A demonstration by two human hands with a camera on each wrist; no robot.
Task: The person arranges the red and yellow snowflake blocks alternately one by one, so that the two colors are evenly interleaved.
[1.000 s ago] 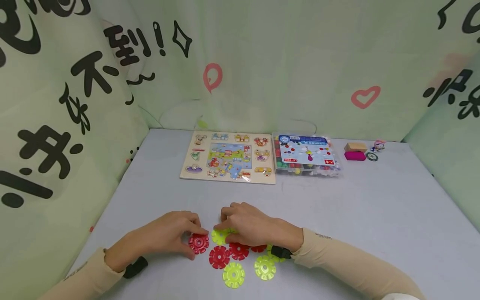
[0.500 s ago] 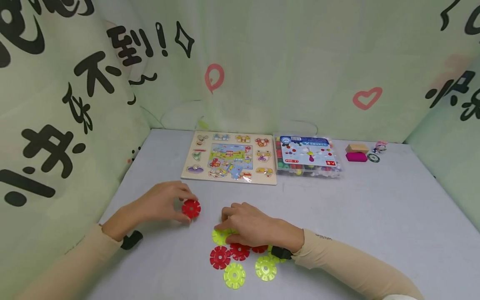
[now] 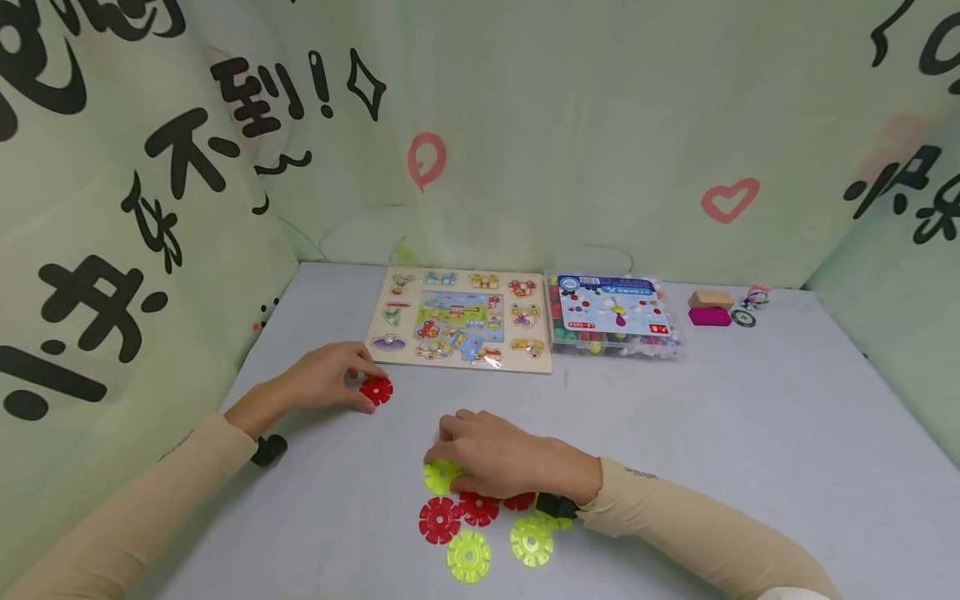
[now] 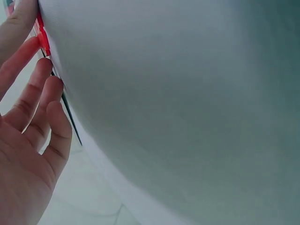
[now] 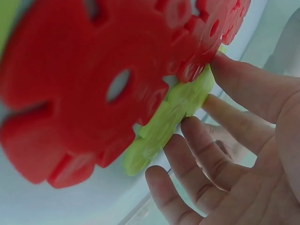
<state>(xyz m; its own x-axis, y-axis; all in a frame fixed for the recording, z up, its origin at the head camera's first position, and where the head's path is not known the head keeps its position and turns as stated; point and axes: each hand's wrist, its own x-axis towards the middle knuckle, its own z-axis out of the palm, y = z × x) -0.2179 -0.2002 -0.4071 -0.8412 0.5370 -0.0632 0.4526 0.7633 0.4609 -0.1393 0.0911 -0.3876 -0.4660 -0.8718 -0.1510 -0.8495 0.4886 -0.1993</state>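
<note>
In the head view my left hand (image 3: pixel 326 379) pinches a red slotted toy disc (image 3: pixel 377 391) between thumb and index finger, just in front of the puzzle board. The left wrist view shows that red disc (image 4: pixel 43 41) edge-on at the fingertips, its other fingers loosely bent. My right hand (image 3: pixel 498 457) stays over the pile, thumb and index finger at the rim of a yellow-green slotted disc (image 3: pixel 441 477). That yellow-green disc (image 5: pixel 159 126) lies partly behind a large red disc (image 5: pixel 89 89) in the right wrist view. Another red disc (image 3: pixel 439 520) lies beside it.
Yellow-green discs (image 3: pixel 468 557) lie at the front of the pile. A wooden picture puzzle (image 3: pixel 382 333) stands at the back, beside a clear box of colourful pieces (image 3: pixel 615 312). Small blocks (image 3: pixel 709 317) and a figurine (image 3: pixel 757 295) sit back right, before the curtain.
My left hand has lifted the red disc from the pile's left side and carried it away toward the puzzle board. The right hand has stayed in place over the yellow-green disc.
</note>
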